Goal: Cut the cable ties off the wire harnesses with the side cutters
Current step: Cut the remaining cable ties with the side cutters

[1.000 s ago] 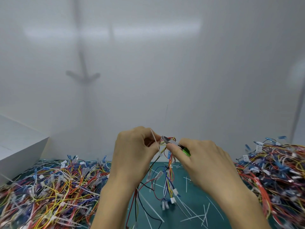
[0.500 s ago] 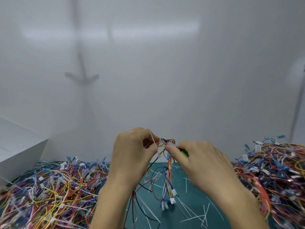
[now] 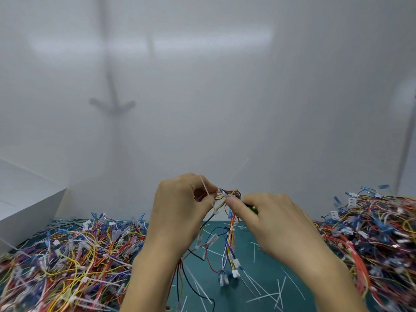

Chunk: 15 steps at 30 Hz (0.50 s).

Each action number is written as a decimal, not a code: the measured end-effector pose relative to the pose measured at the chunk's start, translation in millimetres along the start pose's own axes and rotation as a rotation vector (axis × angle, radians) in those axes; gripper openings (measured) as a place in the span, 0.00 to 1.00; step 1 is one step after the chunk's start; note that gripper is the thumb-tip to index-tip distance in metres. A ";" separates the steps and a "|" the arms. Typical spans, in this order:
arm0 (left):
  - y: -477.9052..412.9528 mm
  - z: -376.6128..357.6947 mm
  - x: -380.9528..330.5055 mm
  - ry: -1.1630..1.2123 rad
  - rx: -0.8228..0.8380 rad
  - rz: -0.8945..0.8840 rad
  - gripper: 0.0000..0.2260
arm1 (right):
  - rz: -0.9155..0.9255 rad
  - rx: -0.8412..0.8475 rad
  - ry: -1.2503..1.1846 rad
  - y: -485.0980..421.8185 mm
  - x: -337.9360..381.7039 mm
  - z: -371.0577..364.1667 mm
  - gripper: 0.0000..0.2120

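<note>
My left hand point(image 3: 180, 212) pinches the top of the multicoloured wire harness point(image 3: 228, 242), fingers curled tight round it and its thin white plastic cable tie point(image 3: 208, 197). My right hand point(image 3: 276, 224) grips the green-handled side cutters point(image 3: 252, 209), whose long axis lies near level with the nose pointing left at the bundle top. The harness hangs vertically above the green cutting mat point(image 3: 247, 280).
</note>
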<state>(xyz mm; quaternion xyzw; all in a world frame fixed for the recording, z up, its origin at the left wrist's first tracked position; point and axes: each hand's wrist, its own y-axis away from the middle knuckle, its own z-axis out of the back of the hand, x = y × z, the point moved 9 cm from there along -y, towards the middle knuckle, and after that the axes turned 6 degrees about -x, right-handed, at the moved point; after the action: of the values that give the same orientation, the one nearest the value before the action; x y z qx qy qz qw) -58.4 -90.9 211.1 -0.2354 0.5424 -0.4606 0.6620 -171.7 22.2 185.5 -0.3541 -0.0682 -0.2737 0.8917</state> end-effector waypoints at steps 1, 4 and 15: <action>-0.2 0.1 -0.4 0.000 0.000 -0.003 0.06 | -0.006 0.009 -0.013 -0.1 -0.7 -0.8 0.31; -0.5 0.0 -1.0 0.001 0.006 -0.011 0.06 | -0.019 0.030 -0.043 -0.2 -2.4 -3.3 0.31; -0.5 -0.2 -1.0 0.037 0.020 -0.012 0.06 | -0.043 0.090 -0.129 -1.3 -6.5 -10.3 0.33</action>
<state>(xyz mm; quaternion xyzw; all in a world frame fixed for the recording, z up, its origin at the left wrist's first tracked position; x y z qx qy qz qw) -58.7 -90.3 212.0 -0.2235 0.5485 -0.4744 0.6512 -178.6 17.3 176.6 -0.3288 -0.1454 -0.2661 0.8944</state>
